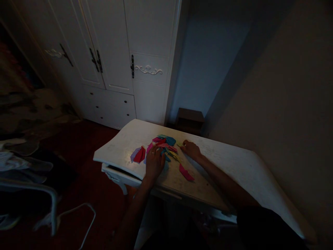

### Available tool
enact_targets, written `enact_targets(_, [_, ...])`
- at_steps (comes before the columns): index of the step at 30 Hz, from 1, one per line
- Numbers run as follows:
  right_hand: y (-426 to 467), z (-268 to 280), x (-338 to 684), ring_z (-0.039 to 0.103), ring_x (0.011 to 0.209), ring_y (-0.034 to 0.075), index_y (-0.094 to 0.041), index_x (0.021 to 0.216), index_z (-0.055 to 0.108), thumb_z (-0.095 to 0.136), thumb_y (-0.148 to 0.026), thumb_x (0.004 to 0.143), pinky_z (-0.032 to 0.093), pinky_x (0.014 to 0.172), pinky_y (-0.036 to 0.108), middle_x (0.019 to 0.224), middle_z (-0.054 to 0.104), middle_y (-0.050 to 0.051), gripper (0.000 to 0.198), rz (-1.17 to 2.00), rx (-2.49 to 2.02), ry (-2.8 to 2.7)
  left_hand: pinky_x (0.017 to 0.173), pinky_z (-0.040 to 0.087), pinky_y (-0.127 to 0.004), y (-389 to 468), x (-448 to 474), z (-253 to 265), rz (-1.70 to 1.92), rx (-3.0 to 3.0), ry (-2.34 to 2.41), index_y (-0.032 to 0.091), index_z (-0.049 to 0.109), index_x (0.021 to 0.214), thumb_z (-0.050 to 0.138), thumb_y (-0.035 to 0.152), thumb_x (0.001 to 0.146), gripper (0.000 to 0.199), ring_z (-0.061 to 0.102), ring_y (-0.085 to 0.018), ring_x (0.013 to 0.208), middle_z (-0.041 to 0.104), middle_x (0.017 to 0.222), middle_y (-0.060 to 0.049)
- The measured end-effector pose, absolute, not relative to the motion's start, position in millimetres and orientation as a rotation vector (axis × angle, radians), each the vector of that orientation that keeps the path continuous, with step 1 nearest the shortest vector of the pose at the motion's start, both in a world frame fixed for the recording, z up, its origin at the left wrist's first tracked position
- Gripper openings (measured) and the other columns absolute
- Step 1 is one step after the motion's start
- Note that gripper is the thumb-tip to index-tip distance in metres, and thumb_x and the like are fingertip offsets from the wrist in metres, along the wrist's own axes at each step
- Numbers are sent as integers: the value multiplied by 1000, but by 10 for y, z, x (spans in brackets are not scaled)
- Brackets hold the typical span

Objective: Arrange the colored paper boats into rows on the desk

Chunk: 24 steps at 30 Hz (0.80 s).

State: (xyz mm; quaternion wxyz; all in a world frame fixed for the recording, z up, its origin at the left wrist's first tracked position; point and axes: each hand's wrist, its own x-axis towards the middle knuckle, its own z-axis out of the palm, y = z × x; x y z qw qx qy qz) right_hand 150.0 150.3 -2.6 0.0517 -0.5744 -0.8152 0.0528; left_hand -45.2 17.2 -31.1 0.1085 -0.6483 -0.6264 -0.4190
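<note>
Folded pieces of coloured paper lie in a loose heap (166, 141) on a white desk (213, 152); pink, red, teal, purple and yellow show. My left hand (154, 163) rests on the near left part of the heap, its fingers apart over the paper and a ring on one finger. It hides some pieces below it. My right hand (191, 149) is just right of the heap, fingers bent together at a small yellow-green paper piece (179, 144). To the left lies a red and lilac folded piece (139, 154). A pink folded piece (186, 172) lies apart, nearer me.
A drawer (122, 173) stands slightly out at the desk's front left. Behind is a white wardrobe (151, 93) and a small brown cabinet (189, 118). On the left are a white tubular frame (53, 205), cloth and a white cable (90, 206) over a red floor.
</note>
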Motion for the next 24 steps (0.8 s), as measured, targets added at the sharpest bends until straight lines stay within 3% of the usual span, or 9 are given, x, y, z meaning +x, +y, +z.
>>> enact_targets(9, [1988, 301, 1155, 65, 89, 16, -19, 99, 67, 52, -36, 93, 45, 71, 23, 100, 71, 4, 23, 215, -1608, -2492, 102, 42, -53, 222, -438, -400, -997, -1930, -1961, 13, 62, 107, 55, 22, 87, 23, 50, -33, 125, 59, 125, -19])
enact_targets(15, [2155, 307, 721, 67, 88, 18, -21, 90, 73, 68, -27, 82, 50, 77, 24, 95, 73, 2, 10, 328, -1392, -2704, 99, 44, -54, 220, -451, -408, -1006, -1894, -1991, 15, 62, 104, 54, 24, 87, 20, 51, -34, 122, 60, 123, -19])
enact_targets(24, [2379, 192, 602, 68, 97, 20, -20, 90, 75, 68, -28, 83, 50, 82, 25, 101, 74, 6, 12, 324, -1422, -2716, 103, 41, -54, 209, -438, -352, -1001, -1867, -2092, 13, 63, 99, 57, 21, 84, 18, 50, -35, 124, 59, 125, -21])
